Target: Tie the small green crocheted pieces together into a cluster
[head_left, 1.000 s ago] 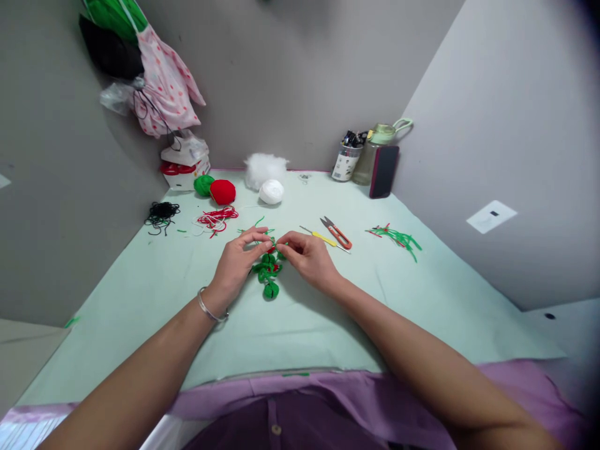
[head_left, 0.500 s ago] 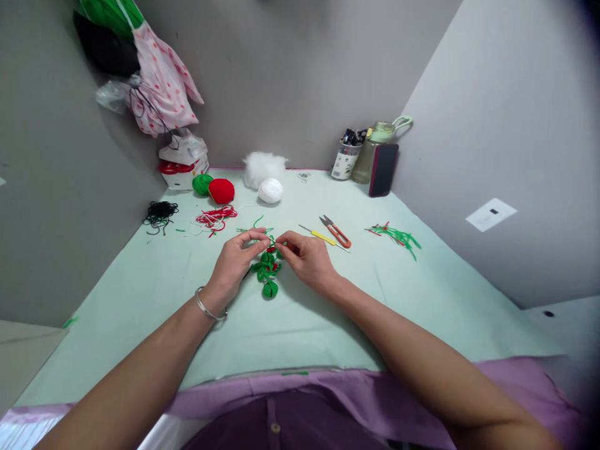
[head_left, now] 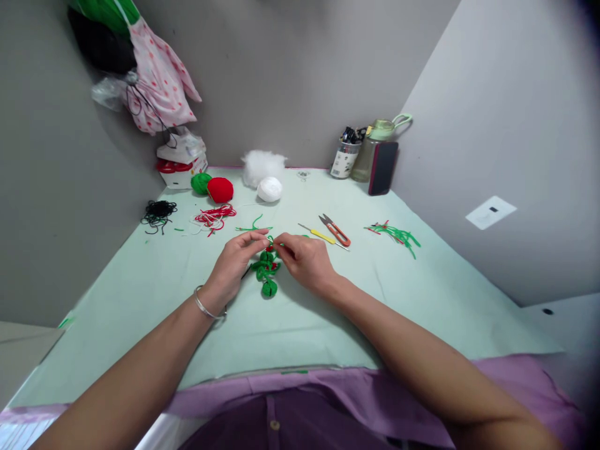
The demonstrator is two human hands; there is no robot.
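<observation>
On the pale green tabletop (head_left: pixel 300 340), the left hand (head_left: pixel 237 259) and the right hand (head_left: pixel 307 257) hold, in a narrow pinch, the far end of the green-and-red yarn piece (head_left: pixel 266 257), which lies between them. Beyond the right knuckles a small green bit (head_left: pixel 305 235) now shows, perhaps yarn drawn through, so the fine work seems to advance slightly.

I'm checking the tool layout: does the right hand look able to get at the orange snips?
Probably yes: the orange snips lie uncovered just beyond the right hand, beside the yellow hook, though that hand is busy at the green crocheted piece.
</observation>
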